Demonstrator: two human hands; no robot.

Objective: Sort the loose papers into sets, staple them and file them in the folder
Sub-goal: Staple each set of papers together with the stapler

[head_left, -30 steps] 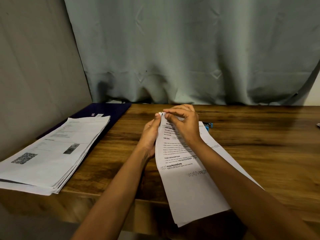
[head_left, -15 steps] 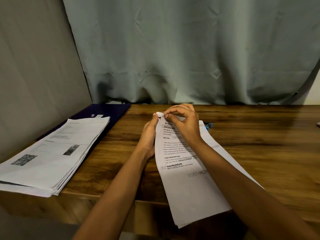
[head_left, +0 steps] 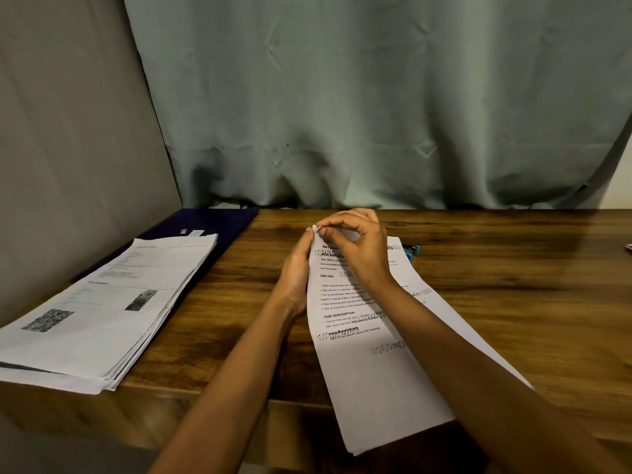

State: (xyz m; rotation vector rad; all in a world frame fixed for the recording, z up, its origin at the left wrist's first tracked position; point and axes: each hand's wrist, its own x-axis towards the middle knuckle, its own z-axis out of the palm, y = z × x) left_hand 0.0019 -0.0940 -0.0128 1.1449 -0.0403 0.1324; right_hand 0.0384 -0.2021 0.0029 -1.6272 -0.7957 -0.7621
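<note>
Step in hand: From where I stand, it looks like squaring up or checking the top corner of one set of white printed sheets (head_left: pixel 369 371), either ready for stapling or just stapled. I cannot make out a staple there.
Left hand: The left hand (head_left: pixel 294 278) stands on edge against the set's left side, thumb up near the corner and fingers out of sight behind the paper, holding the sheets.
Right hand: The right hand (head_left: pixel 359 249) is curled over the top, thumb and forefinger pinching the very tip of the upper left corner.
Where the set is: Raised at its far end between both hands, text side up, with its near end trailing over the front edge of the brown wooden table (head_left: pixel 513 302).
Loose papers: A thick stack of loose white papers (head_left: pixel 102 319) lies at the table's left, well apart from the hands, its edges fanned.
Folder: A dark blue flat folder (head_left: pixel 219 222) lies under the far end of that stack; I cannot tell whether it is open.
Stapler: A small blue stapler (head_left: pixel 412 249) peeps out from behind the set, near the right hand.
Next move: If unstapled, one hand must hold the corner aligned while the other reaches for the stapler. If stapled, the set goes left to the folder, which needs uncovering first.
Progress: Early, I'd judge, with most paper unsorted.
</note>
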